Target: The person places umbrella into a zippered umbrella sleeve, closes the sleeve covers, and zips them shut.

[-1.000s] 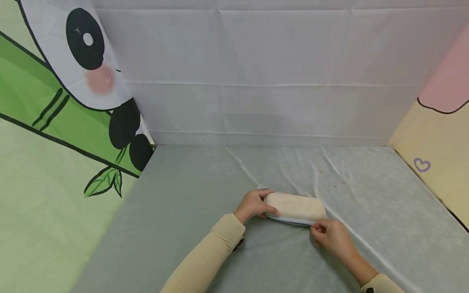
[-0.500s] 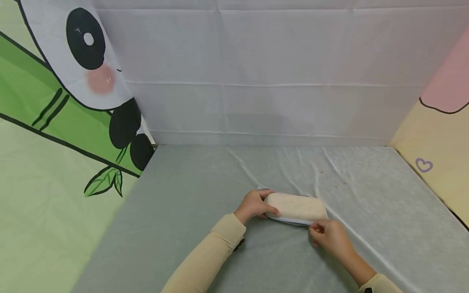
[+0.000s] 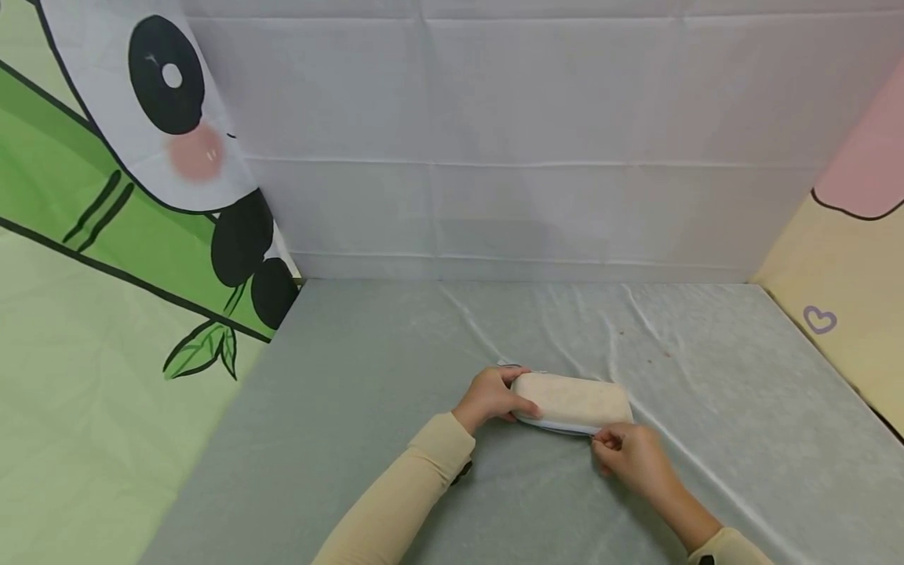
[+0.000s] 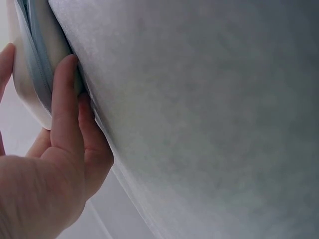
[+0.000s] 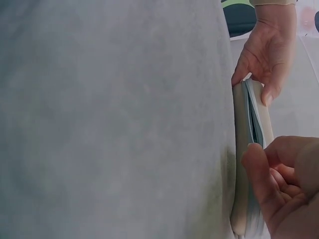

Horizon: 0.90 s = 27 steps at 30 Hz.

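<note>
A cream pencil case (image 3: 570, 399) with a pale blue zipper along its near side lies on the grey cloth. My left hand (image 3: 492, 399) grips its left end, thumb on top; in the left wrist view, fingers of that hand (image 4: 60, 164) press on the lower side beside the zipper (image 4: 37, 64). At the case's near right side, my right hand (image 3: 632, 455) pinches the zipper's pull, mostly hidden by the fingertips. In the right wrist view, a gap in the zipper (image 5: 253, 119) shows between the left hand (image 5: 269, 55) and the pinching right hand (image 5: 286, 184).
Grey cloth (image 3: 353, 369) with some creases covers the table. A white cloth wall (image 3: 494, 141) rises behind it. Printed panels stand at the left (image 3: 106, 275) and right (image 3: 847, 259). Tiny reddish specks lie on the cloth at the right.
My right hand has slid slightly left along the near side of the pencil case, pinching the zipper pull. The left hand keeps its hold, and the case stays almost in place.
</note>
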Available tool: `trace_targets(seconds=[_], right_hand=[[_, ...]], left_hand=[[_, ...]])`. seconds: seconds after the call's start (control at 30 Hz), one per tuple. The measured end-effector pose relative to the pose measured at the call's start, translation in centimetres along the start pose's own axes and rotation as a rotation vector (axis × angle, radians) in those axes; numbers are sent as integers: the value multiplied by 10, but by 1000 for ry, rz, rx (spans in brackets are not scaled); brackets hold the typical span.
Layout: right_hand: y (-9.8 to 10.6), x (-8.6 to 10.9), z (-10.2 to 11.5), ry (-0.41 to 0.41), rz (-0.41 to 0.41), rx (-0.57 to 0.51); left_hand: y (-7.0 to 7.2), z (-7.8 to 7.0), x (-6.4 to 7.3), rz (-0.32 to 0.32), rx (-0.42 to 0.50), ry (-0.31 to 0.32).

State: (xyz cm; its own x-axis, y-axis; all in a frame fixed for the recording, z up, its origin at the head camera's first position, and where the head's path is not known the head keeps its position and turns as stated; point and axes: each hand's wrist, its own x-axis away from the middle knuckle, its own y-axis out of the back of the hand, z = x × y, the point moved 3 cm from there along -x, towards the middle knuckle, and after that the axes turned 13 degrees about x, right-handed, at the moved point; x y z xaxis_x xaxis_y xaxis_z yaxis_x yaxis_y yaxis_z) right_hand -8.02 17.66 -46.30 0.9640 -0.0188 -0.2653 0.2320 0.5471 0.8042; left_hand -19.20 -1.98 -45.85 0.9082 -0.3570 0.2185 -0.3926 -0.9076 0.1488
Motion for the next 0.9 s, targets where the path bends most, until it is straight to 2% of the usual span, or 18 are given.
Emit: trace_targets(seconds=[0.37,0.9], right_hand=[[-1,-1,3,-39,33,-6],[-3,-3,5,-22,30,-16]], left_hand=[[-1,-1,1,-12,-1,-3],[-1,0,0,-11,0,-3]])
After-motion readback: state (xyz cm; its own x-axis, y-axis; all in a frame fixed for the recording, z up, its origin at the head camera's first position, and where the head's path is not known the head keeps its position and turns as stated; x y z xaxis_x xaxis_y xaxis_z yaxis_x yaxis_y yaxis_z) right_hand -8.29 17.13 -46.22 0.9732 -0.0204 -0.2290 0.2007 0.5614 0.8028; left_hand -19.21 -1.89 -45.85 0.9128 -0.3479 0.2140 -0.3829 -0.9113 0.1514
